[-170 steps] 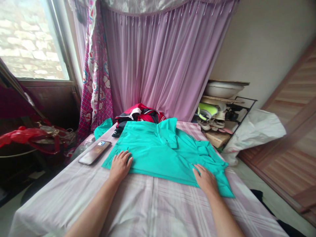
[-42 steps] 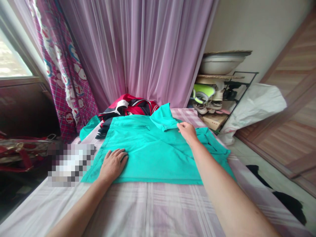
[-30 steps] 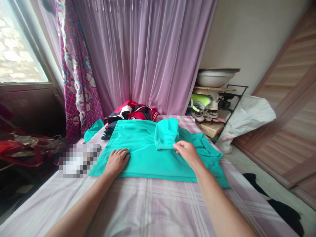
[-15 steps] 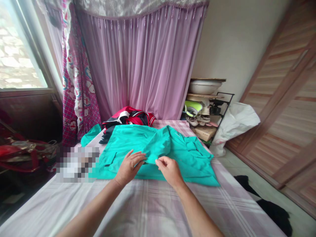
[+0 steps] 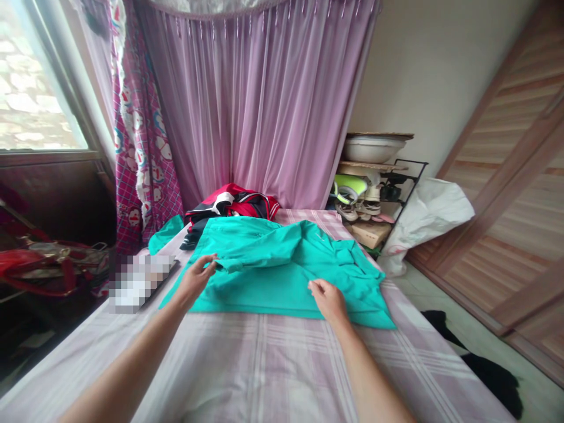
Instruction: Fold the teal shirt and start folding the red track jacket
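Observation:
A teal jacket (image 5: 264, 288) lies spread on the bed, with one sleeve (image 5: 259, 249) laid across its body toward the left. My left hand (image 5: 197, 281) is at the cuff end of that sleeve, thumb and fingers closed on the cloth. Over the right part of the jacket is my right hand (image 5: 329, 298), its fingers curled together. No cloth shows lifted in the right hand.
Behind the jacket sits a red and black garment (image 5: 233, 202), with a teal cloth (image 5: 165, 234) to its left. A blurred-out item (image 5: 141, 285) lies at the left bed edge. A shoe rack (image 5: 403, 194) and white sack (image 5: 427, 217) stand right of the bed (image 5: 264, 370).
My left hand has moved left with the sleeve's end, drawing the sleeve straight across the jacket. My right hand has come away from the sleeve and shifted right.

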